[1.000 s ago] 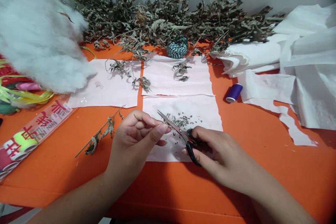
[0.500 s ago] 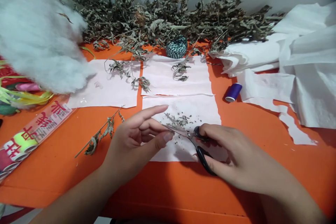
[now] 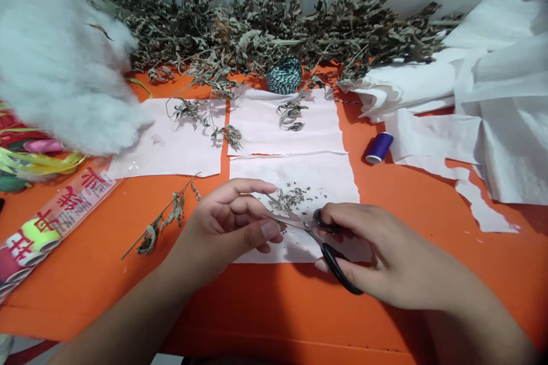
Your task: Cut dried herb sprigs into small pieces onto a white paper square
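Note:
My right hand (image 3: 363, 245) holds black-handled scissors (image 3: 306, 226) with thumb and fingers in the loops; the blades are parted and point left. Their tips lie at my left hand (image 3: 240, 219), whose thumb and fingers pinch a small piece of dried leaf, mostly hidden by the fingertips. The index finger is stretched out above the blades. Below, a white cloth piece (image 3: 252, 174) carries chopped leaf bits (image 3: 295, 197). A dried sprig (image 3: 173, 211) lies on the orange table left of my left hand.
Dried leafy stalks (image 3: 265, 28) line the wall behind a dark green-and-white twine ball (image 3: 284, 75). White stuffing (image 3: 72, 80) and a bag of thread spools (image 3: 55, 222) are left. A purple spool (image 3: 379, 148) and white fabric (image 3: 509, 142) are right.
The scissors' blades have opened wider, the lower handle loop dropping a little with my right thumb. My left hand keeps its pinch, its index finger slightly lower. The view has shifted slightly.

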Available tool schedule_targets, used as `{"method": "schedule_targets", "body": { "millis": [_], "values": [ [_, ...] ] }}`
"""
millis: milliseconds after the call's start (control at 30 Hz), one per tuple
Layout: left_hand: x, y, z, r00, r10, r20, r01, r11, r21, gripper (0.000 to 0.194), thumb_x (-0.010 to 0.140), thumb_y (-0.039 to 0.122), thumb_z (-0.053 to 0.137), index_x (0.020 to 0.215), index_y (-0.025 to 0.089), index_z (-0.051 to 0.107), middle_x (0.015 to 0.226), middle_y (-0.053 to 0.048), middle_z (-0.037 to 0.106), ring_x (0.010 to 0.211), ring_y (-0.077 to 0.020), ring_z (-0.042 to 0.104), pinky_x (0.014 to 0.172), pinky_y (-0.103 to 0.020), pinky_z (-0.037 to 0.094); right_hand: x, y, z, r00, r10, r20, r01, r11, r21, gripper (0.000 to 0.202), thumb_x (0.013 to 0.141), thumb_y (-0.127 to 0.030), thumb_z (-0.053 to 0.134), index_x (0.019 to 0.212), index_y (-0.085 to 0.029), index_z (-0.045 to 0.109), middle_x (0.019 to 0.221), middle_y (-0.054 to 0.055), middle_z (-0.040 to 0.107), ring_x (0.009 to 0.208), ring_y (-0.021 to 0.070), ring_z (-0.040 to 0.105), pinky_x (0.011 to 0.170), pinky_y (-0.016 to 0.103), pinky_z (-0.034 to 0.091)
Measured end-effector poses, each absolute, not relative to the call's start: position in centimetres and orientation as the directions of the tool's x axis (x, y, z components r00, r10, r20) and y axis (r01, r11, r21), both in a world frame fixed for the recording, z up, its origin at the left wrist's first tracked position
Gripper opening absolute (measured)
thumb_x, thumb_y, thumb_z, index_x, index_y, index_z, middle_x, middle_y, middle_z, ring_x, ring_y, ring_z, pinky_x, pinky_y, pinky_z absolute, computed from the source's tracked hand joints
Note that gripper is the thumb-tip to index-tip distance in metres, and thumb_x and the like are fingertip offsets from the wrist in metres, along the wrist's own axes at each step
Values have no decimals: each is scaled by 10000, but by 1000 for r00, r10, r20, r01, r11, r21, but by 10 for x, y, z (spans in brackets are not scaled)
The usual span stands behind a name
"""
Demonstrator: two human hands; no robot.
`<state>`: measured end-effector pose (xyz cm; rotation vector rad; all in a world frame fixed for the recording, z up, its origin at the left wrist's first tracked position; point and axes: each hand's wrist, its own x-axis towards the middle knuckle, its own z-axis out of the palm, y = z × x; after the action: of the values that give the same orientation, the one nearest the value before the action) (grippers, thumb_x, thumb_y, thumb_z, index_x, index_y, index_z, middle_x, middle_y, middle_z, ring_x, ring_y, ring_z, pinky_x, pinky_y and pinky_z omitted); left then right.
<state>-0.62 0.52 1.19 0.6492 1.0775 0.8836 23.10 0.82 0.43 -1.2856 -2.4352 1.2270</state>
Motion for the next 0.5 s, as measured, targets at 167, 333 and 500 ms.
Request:
{"method": "schedule_targets", "body": {
  "millis": [167,333,500],
  "values": [
    [-2,4,12,222,836,-502,-369,549,750,260,658,161,849,876,217,719,663,36,716,516,-85,651,517,-172,583,231,7,4,-637,723,-267,625,282,-727,139,842,-263,582,823,-222,451,704,-31,546,592,129,455,537,247,310],
    [0,4,15,237,820,-520,-382,571,726,257,646,175,863,852,212,715,654,32,708,539,-93,656,534,-175,595,231,6,3,-646,716,-264,600,263,-756,127,815,-214,581,828,-223,455,685,-33,544,578,132,450,535,247,298],
    [1,3,13,243,829,-504,-428,558,711,238,655,152,860,838,226,729,673,30,737,567,-94,680,533,-163,602,231,7,2,-658,714,-240,563,255,-786,146,878,-299,549,813,-222,443,685,-27,537,578,133,438,544,249,296]
  ]
}}
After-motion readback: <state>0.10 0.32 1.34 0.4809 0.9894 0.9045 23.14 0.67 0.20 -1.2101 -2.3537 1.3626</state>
